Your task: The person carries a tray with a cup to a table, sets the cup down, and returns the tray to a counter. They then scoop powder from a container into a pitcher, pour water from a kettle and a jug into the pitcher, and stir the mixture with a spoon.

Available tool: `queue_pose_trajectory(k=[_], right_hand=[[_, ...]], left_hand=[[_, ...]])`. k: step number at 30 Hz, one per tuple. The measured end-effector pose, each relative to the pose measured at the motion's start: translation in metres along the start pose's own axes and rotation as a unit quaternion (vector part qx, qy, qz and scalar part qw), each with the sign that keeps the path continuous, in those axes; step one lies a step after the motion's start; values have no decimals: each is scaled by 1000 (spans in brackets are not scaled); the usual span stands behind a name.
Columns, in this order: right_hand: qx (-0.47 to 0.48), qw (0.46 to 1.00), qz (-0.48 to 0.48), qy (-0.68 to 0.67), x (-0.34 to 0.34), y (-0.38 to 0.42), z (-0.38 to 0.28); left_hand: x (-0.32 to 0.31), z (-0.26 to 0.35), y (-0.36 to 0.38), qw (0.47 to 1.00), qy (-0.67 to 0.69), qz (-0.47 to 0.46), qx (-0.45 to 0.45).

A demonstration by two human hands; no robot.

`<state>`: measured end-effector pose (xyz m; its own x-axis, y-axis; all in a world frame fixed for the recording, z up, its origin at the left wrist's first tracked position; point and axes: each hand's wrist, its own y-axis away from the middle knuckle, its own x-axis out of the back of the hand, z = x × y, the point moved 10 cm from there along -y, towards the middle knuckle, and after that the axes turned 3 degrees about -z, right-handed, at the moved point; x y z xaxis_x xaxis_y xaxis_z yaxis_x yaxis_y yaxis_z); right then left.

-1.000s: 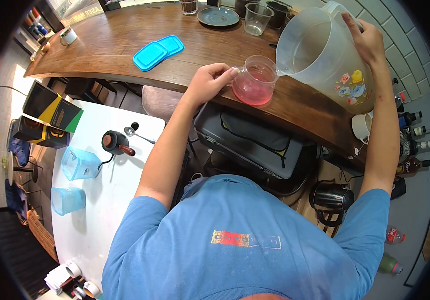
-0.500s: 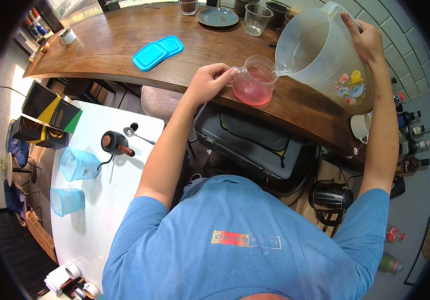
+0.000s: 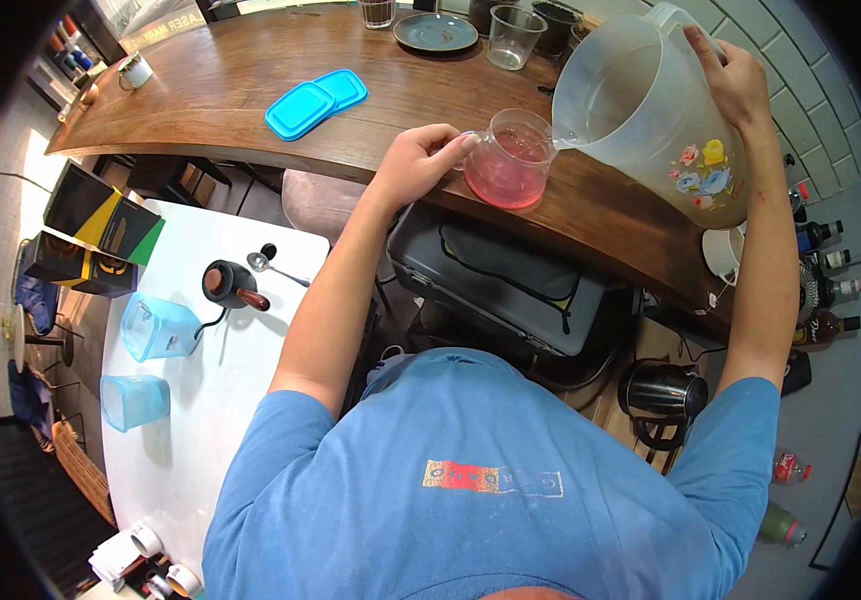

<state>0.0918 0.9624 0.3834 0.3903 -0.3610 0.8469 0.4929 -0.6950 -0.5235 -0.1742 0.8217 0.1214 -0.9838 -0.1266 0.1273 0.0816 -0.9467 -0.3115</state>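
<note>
My left hand (image 3: 417,166) is closed on the handle of a clear glass jug (image 3: 507,178) holding pink liquid, at the counter's front edge. A large translucent plastic pitcher (image 3: 626,165) with a flower print is tipped sideways toward it. My right hand (image 3: 736,85) grips the pitcher's handle at the top. The pitcher's spout sits at the glass jug's rim, and the liquid there is hard to make out. Whether the jug's base touches the wooden counter (image 3: 401,75) cannot be told.
Blue lids (image 3: 301,110), a plate (image 3: 436,34) and a clear cup (image 3: 516,38) lie farther back on the counter. A white mug (image 3: 722,252) stands by my right forearm. The white table (image 3: 201,440) at left bears blue containers (image 3: 159,328), a dark handled pot (image 3: 228,285) and a spoon (image 3: 273,268).
The pink liquid in the glass jug appears slightly higher. Both hands and the tilted pitcher stay nearly where they were.
</note>
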Motion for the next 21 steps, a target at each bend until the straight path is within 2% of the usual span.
queue_pose_trajectory(k=[21], right_hand=[[-3,1000,-5,-10,0,-1,3]], left_hand=[[-1,-1,0,1000,-4,-5,2]])
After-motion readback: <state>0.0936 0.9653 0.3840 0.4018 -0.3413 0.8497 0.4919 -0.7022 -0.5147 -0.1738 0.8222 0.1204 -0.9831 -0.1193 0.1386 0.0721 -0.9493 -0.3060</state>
